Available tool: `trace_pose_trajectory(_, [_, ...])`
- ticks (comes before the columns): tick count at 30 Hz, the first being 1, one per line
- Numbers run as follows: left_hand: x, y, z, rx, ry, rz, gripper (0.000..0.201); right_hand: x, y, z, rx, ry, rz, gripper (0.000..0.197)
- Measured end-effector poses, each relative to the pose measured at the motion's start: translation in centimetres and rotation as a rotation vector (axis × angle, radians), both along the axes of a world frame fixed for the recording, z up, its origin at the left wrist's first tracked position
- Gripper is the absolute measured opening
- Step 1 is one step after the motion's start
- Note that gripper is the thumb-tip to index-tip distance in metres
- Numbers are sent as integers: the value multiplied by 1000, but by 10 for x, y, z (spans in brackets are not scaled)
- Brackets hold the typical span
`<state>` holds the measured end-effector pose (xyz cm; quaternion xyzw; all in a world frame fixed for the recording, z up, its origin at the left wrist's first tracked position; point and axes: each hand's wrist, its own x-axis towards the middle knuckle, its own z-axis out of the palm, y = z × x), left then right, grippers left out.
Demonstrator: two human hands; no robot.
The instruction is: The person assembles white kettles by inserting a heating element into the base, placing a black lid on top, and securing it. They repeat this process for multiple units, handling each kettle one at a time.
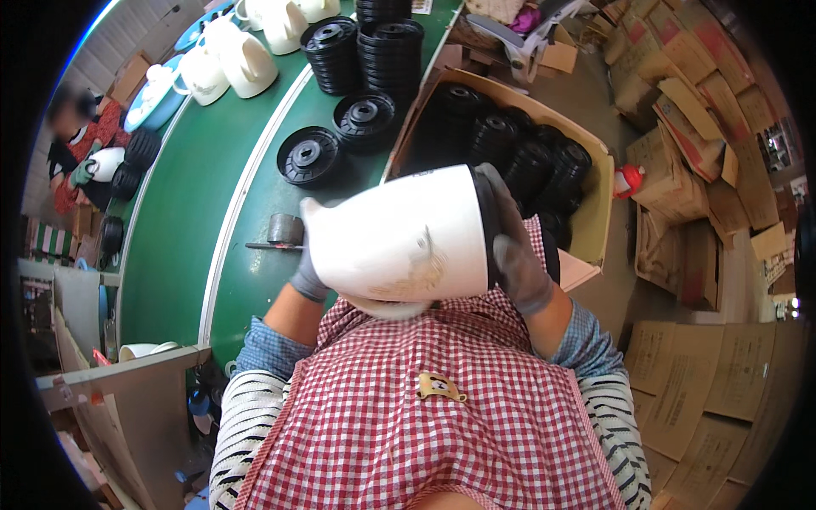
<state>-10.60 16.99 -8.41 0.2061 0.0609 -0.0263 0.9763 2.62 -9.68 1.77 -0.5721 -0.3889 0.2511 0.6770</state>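
A white jug (391,238) with a faint gold pattern lies sideways in front of my chest, spout to the left, handle underneath and black bottom (488,223) to the right. My left hand (309,280), in a grey glove, supports the spout end; most of its fingers are hidden behind the jug. Around the black bottom, my gloved right hand (520,263) is closed, with the thumb side toward me. On the green table just beyond my left hand stands a short grey metal cylinder (286,228), beside a flat dark strip (270,246).
Black round plastic bases (310,156) sit on the green table (183,221), with taller stacks (389,51) behind. An open carton (605,174) of black parts stands right. White jugs (246,64) are far left, near a co-worker (85,153). Cardboard boxes (701,374) pile up right.
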Motion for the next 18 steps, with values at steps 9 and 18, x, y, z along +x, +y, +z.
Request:
trace_pose_trajectory(9, [-4, 8, 1, 384, -114, -163, 95, 13, -1, 1, 126, -651, 57, 105])
trace_pose_trajectory(18, [0, 10, 0, 529, -143, 30, 83, 22, 0, -29, 1, -173, -38, 89])
